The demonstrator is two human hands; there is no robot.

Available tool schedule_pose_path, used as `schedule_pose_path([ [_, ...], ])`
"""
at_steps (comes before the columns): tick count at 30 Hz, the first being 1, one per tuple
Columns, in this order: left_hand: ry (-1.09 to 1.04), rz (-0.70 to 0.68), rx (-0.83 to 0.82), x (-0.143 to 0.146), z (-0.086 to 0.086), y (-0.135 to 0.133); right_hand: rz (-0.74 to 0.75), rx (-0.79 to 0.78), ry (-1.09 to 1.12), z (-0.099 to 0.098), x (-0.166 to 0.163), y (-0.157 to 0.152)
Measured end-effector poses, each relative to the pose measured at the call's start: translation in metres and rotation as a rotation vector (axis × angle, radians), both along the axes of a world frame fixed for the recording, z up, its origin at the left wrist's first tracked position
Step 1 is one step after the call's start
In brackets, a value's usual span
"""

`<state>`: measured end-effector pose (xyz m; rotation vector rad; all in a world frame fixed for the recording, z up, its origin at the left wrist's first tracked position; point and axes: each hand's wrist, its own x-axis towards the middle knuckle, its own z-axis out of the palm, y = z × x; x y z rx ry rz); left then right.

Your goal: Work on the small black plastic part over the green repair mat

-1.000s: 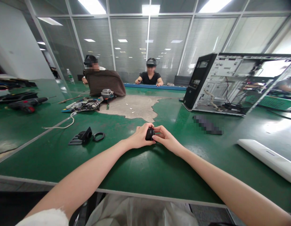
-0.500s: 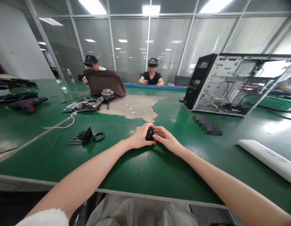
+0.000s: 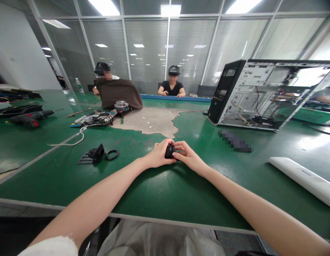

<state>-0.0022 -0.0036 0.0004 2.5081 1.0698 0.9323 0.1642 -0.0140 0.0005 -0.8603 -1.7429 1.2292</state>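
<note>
Just above the green table, a small black part (image 3: 169, 152) with a ridged, rounded edge sits between my hands; its exact kind is not clear. My left hand (image 3: 158, 155) is wrapped round its left side, thumb below and fingers over the top. From the right, my right hand (image 3: 186, 154) pinches its other side with thumb and fingertips. To the left lie a black bracket (image 3: 95, 155) with a round socket and slotted base, and a black ring (image 3: 111, 154) beside it.
An open computer case (image 3: 234, 96) stands at the right, with a white bar-shaped device (image 3: 300, 179) nearer me. Circuit boards (image 3: 94, 118), a white cable (image 3: 80, 137) and a power drill (image 3: 32, 117) lie left. Two people sit across the table, one partly behind a brown cloth-covered object (image 3: 119, 93).
My hands stay at nearly the same spot, both still on the black part. The view has shifted very slightly. Across the table, one person's hand has come down a little.
</note>
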Motion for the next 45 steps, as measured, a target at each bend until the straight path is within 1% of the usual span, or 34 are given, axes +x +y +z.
schedule_pose_path([
  [2,0.005,-0.004,0.006,-0.0004,0.0,0.0004,-0.004,-0.012,-0.01,-0.0007,0.0007,0.0009],
  [7,0.012,-0.007,0.02,-0.001,-0.0003,0.0007,0.076,0.008,0.046,0.0006,0.0021,-0.0017],
  [11,0.008,-0.001,0.005,0.0,0.0002,-0.0004,0.023,0.001,0.03,0.0021,0.0002,-0.0036],
  [18,-0.004,-0.006,-0.006,0.0002,0.0014,-0.001,-0.027,-0.017,-0.002,0.0008,-0.0011,0.0005],
  [25,0.013,-0.006,0.019,-0.0008,-0.001,0.0001,0.072,0.007,0.059,0.001,0.0015,-0.0023],
  [35,0.014,-0.001,0.009,-0.0009,0.0007,-0.0002,-0.025,-0.021,0.004,0.0008,-0.0004,0.0003],
  [41,0.017,0.002,0.022,-0.001,-0.001,0.0009,0.074,0.0,0.065,0.0006,0.0018,-0.0003],
  [45,0.001,0.001,0.021,0.0,-0.0011,0.001,0.036,-0.003,0.086,-0.0009,0.0001,-0.0012],
])
